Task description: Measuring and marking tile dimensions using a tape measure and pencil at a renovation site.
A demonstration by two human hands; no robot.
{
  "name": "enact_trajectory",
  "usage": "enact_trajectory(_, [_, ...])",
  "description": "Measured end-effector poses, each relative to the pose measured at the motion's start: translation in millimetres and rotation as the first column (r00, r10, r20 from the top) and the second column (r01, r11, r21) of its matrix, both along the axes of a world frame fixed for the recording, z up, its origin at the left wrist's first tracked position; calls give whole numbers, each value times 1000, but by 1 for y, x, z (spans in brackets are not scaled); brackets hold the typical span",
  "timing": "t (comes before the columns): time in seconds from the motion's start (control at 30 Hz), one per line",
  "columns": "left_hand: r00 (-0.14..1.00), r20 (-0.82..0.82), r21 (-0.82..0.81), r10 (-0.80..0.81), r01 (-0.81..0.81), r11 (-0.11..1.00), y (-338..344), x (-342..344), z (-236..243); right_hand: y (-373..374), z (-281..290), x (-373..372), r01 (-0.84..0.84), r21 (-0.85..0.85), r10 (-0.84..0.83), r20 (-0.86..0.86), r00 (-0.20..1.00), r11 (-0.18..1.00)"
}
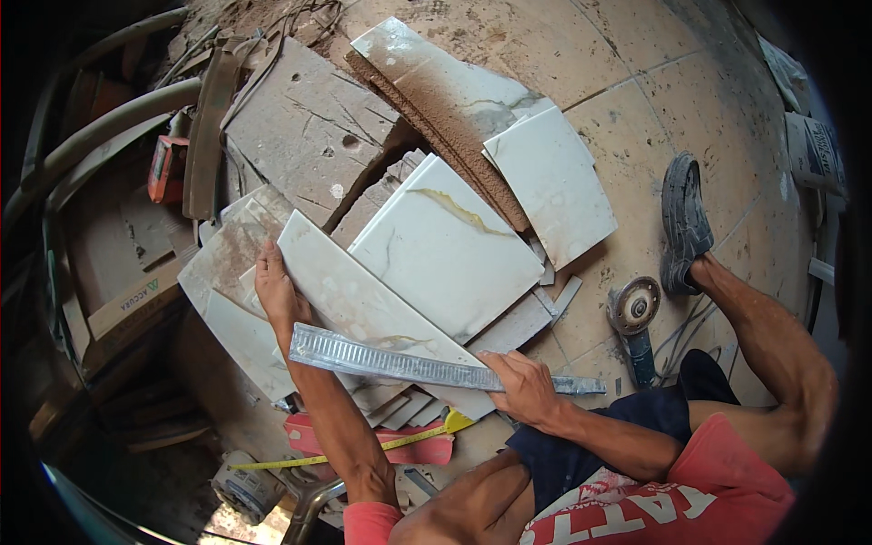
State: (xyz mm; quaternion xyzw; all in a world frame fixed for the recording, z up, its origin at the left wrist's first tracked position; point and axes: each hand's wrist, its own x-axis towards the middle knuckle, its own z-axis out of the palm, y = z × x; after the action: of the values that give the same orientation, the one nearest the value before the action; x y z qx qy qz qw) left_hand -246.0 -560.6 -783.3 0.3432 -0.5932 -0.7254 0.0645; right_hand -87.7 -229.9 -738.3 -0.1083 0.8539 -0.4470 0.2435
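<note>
My left hand [280, 282] grips the left edge of a long white marbled tile piece [354, 282]. My right hand [522, 391] is closed over a silver ribbed metal bar [400, 361] at that tile's lower right end; whether its fingers also grip the tile is unclear. The bar crosses in front of my left forearm. A squarish white tile [445, 241] lies just beyond, on other pieces. Below them, a yellow tape measure [459, 420] has its blade drawn out over a red object [304, 434].
An angle grinder [636, 309] lies by my right foot [686, 218] with cords. A rough slab [300, 127] and more tile pieces [549, 182] lie ahead. Boards, hoses and scrap [136, 209] crowd the left; a bucket [813, 154] stands at the far right.
</note>
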Motion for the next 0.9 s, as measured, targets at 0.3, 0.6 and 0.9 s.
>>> enact_trajectory(0.3, [1000,17,-473,12,-2,881,2,-4,-7,-12,-11,19,128,77,-124,-53,991,989])
enact_trajectory(0.6, [991,-101,-482,89,-127,867,5,-6,-18,-13,-17,27,179,76,-170,-121,978,981])
enact_trajectory(0.9, [989,-115,-441,97,-139,887,11,-5,-15,-15,-19,30,227,106,-213,-129,969,968])
